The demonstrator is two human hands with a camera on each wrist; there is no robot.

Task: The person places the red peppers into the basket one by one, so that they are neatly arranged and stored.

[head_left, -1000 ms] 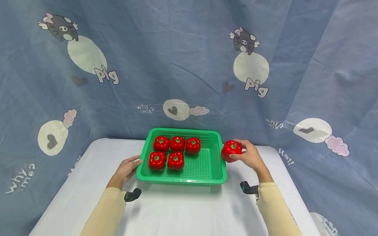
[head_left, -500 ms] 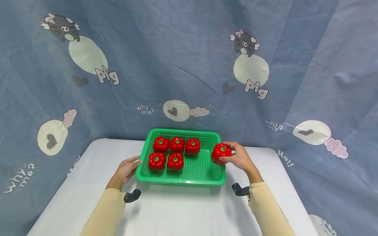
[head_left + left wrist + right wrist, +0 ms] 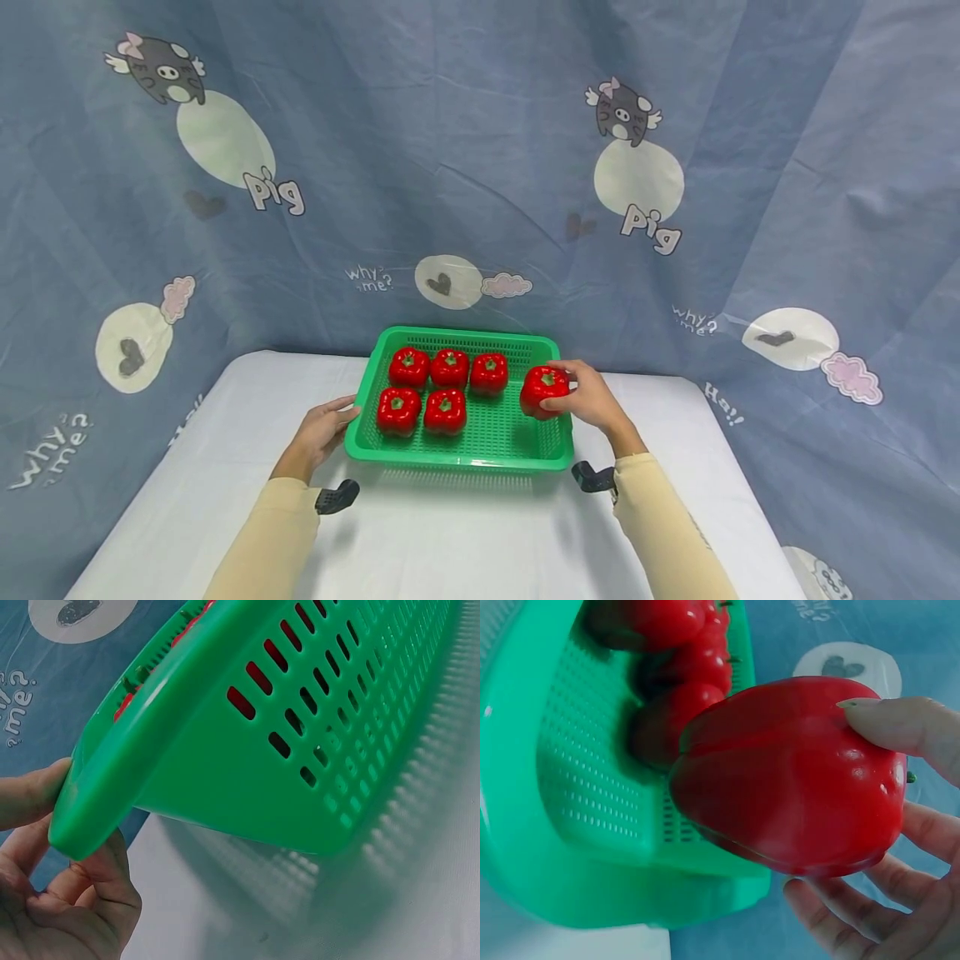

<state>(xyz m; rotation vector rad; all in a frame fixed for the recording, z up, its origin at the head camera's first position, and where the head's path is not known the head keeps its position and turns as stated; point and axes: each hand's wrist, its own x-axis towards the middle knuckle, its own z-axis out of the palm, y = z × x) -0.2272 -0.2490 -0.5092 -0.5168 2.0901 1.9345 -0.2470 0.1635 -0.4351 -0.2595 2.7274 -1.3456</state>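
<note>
A green perforated plastic basket (image 3: 461, 461) stands on the white-covered table, with several red bell peppers (image 3: 446, 412) in two rows toward its left side. My right hand (image 3: 597, 402) grips another red bell pepper (image 3: 542, 392) above the basket's right part. In the right wrist view, thumb and fingers hold this pepper (image 3: 795, 780) near its stem end, and it is apart from the others. At the basket's left edge, my left hand (image 3: 318, 433) pinches the rim (image 3: 105, 787), the thumb on one side and curled fingers below, as the left wrist view shows.
A white cloth (image 3: 450, 542) covers the table. Behind and beside it hangs a blue curtain (image 3: 480, 192) printed with pigs and words. Black straps with dark devices (image 3: 337, 497) sit at both wrists.
My right hand has carried the held pepper leftward, from outside the basket's right edge to over its inside. My left hand stays at the rim.
</note>
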